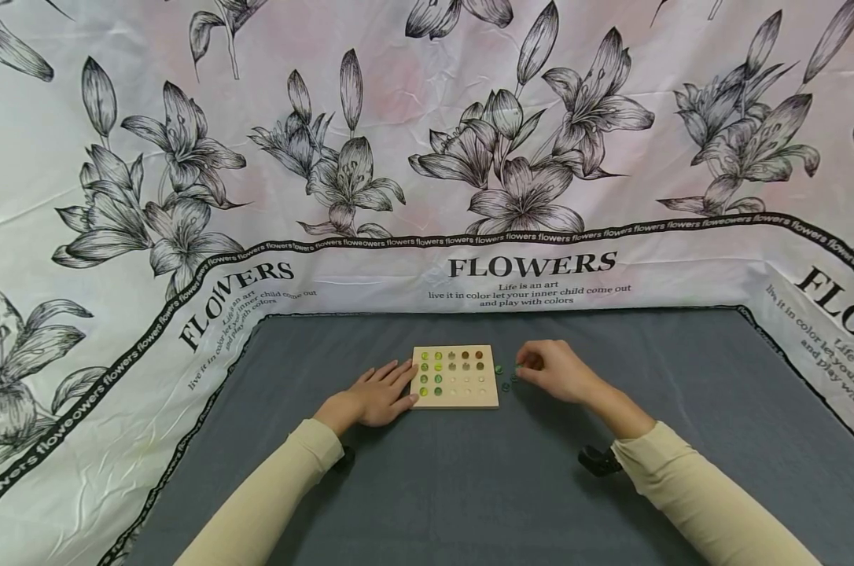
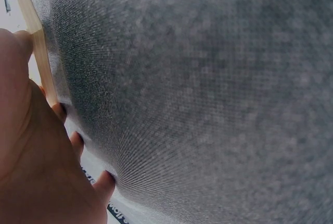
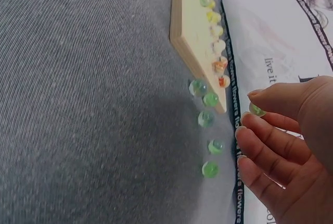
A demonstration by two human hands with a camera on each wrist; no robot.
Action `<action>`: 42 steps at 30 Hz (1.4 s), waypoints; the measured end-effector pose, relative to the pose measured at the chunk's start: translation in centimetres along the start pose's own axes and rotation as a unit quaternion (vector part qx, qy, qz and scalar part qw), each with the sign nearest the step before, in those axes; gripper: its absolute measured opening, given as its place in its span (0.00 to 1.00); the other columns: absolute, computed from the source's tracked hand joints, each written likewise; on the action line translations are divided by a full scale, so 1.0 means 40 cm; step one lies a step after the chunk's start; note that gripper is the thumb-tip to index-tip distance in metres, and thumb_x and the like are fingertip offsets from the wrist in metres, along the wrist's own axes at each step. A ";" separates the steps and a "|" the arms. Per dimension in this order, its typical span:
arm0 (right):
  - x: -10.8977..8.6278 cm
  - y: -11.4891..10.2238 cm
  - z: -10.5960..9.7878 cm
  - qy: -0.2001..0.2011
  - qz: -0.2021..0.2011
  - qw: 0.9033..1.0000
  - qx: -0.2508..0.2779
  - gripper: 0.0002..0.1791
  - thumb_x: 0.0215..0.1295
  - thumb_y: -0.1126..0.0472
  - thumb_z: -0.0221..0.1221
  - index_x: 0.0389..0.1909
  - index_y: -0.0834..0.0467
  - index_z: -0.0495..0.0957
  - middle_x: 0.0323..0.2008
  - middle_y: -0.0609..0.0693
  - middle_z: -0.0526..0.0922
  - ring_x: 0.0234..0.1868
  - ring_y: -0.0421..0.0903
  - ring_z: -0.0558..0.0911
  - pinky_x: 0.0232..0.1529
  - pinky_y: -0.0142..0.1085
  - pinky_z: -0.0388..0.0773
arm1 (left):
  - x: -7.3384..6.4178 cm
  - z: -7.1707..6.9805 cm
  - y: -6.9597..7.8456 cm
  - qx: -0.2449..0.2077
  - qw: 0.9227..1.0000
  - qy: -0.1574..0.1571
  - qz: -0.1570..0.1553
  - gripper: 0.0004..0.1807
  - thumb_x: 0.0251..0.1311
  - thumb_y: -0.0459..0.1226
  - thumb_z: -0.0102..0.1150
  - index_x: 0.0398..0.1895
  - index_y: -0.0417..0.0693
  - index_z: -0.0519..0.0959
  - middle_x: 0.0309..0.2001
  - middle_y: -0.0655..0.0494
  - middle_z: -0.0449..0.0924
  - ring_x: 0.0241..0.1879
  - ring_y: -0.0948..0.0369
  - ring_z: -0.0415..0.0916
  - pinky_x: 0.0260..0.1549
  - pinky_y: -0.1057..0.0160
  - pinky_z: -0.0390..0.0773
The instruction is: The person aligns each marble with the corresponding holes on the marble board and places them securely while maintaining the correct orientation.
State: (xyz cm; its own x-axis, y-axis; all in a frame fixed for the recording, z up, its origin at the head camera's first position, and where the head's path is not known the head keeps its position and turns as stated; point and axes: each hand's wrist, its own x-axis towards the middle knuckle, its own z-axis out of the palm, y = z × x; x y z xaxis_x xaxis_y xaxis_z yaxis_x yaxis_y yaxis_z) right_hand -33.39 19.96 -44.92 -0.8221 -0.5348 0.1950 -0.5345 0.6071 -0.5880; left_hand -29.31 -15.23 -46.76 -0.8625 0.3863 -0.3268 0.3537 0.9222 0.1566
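A pale wooden board (image 1: pixel 462 402) with rows of round hollows lies flat on the grey cloth. Glass marbles fill its two left columns and the upper two rows, in yellow-green, green, clear and reddish brown tones. Against the board's left edge rests my left hand (image 1: pixel 380 396), fingers spread, with the thumb at the near corner. To the right of the board, my right hand (image 1: pixel 557 374) pinches a clear green marble (image 3: pixel 257 110) between thumb and index finger, above the cloth. Several loose green marbles (image 3: pixel 206 118) lie between that hand and the board.
Grey cloth (image 1: pixel 427 487) covers the surface around the board. Behind it rises a white flower-printed cloth (image 1: pixel 370 275) with black lettering. A dark device (image 1: pixel 598 461) sits beneath the right wrist.
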 end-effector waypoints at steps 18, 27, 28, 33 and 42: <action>0.026 -0.062 0.035 -0.005 -0.007 1.000 0.011 0.07 0.68 0.67 0.66 0.43 0.65 0.83 0.32 0.49 0.84 0.32 0.42 0.81 0.35 0.38 0.79 | 0.005 0.014 -0.012 -0.001 1.000 0.004 0.004 0.37 0.81 0.59 0.31 0.85 0.59 0.43 0.84 0.60 0.37 0.82 0.55 0.36 0.77 0.41 0.41; 0.030 -0.086 0.047 0.001 -0.024 1.000 0.020 0.06 0.68 0.67 0.65 0.43 0.65 0.83 0.32 0.48 0.84 0.31 0.41 0.80 0.33 0.37 0.78 | 0.008 0.026 -0.019 -0.003 1.000 0.009 0.007 0.37 0.80 0.60 0.32 0.85 0.60 0.43 0.84 0.61 0.37 0.82 0.55 0.36 0.77 0.40 0.42; 0.031 -0.087 0.048 0.002 -0.026 0.999 0.020 0.06 0.68 0.68 0.65 0.43 0.65 0.84 0.32 0.48 0.84 0.31 0.40 0.80 0.33 0.37 0.78 | 0.007 0.026 -0.019 -0.003 1.000 0.009 0.007 0.37 0.80 0.60 0.32 0.85 0.60 0.43 0.84 0.61 0.37 0.82 0.55 0.36 0.77 0.40 0.42; 0.037 -0.092 0.055 0.006 -0.034 0.999 0.020 0.05 0.68 0.68 0.65 0.42 0.64 0.83 0.32 0.48 0.84 0.32 0.41 0.81 0.33 0.37 0.78 | 0.002 0.022 -0.018 -0.003 1.000 0.008 0.007 0.37 0.80 0.61 0.31 0.85 0.61 0.43 0.84 0.62 0.37 0.82 0.56 0.36 0.77 0.41 0.41; 0.051 -0.102 0.074 0.002 -0.036 0.999 0.021 0.07 0.68 0.67 0.65 0.44 0.65 0.84 0.35 0.50 0.85 0.34 0.42 0.82 0.36 0.38 0.80 | 0.003 0.024 -0.023 -0.006 1.000 0.009 0.009 0.37 0.80 0.61 0.32 0.85 0.61 0.43 0.84 0.62 0.37 0.82 0.56 0.35 0.77 0.40 0.41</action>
State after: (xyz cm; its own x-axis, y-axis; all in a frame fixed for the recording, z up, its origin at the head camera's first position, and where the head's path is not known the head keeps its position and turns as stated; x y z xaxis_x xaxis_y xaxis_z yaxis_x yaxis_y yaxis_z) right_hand -32.29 14.64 -44.43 -0.7832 -0.5732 0.2410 -0.5830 0.5420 -0.6052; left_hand -29.38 -16.03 -47.82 -0.8619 0.4031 -0.3076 0.3659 0.9144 0.1729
